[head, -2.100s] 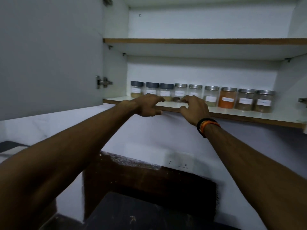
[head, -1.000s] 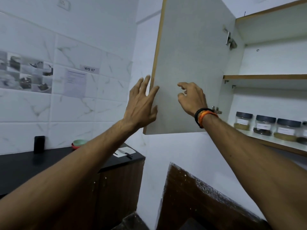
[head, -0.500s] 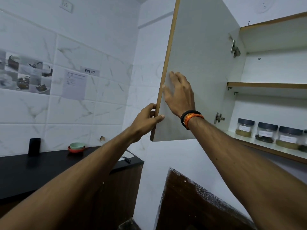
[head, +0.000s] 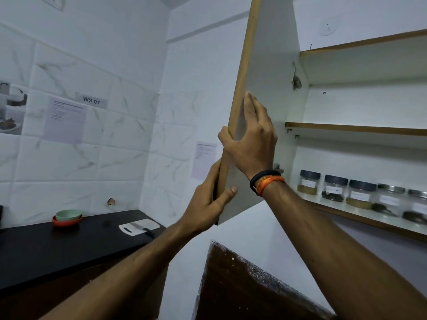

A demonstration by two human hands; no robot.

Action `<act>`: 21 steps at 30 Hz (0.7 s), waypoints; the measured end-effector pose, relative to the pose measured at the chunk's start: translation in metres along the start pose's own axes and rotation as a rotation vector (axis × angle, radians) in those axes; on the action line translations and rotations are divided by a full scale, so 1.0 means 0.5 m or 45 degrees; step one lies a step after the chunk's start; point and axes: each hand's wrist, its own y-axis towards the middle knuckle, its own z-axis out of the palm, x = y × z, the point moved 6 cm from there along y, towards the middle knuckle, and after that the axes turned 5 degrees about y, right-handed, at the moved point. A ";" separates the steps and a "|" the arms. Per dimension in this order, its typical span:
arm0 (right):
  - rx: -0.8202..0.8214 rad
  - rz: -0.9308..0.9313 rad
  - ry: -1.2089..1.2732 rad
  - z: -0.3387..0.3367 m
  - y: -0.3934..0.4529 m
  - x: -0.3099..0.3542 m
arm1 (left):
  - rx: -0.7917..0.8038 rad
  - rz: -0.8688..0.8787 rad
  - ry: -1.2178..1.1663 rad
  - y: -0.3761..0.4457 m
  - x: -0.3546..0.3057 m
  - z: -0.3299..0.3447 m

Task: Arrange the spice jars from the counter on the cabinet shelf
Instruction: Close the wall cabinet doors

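Note:
Several labelled spice jars (head: pixel 335 187) stand in a row on the lower cabinet shelf (head: pixel 360 213) at the right; the row runs out of frame. The white cabinet door (head: pixel 272 77) is swung partway, its wooden edge facing me. My left hand (head: pixel 208 204) grips the door's edge near its bottom corner, thumb on the inner face, fingers behind. Above it, my right hand (head: pixel 251 144) lies flat against the inner face with straight fingers, its thumb on the edge band. Neither hand holds a jar.
A bare upper shelf (head: pixel 358 128) sits above the jars. At the left a black counter (head: pixel 57 245) carries stacked small bowls (head: pixel 68 217) and a white cutting board with a knife (head: pixel 138 226). A dark wooden panel (head: pixel 242 285) stands below the cabinet.
Both hands left the shelf front and went to the door. My left hand now grips its edge, my right lies flat on its inner face, and the door has swung further toward the cabinet.

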 end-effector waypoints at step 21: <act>-0.105 0.271 -0.230 -0.389 -0.033 -0.233 | 0.194 0.306 0.163 0.015 -0.183 0.444</act>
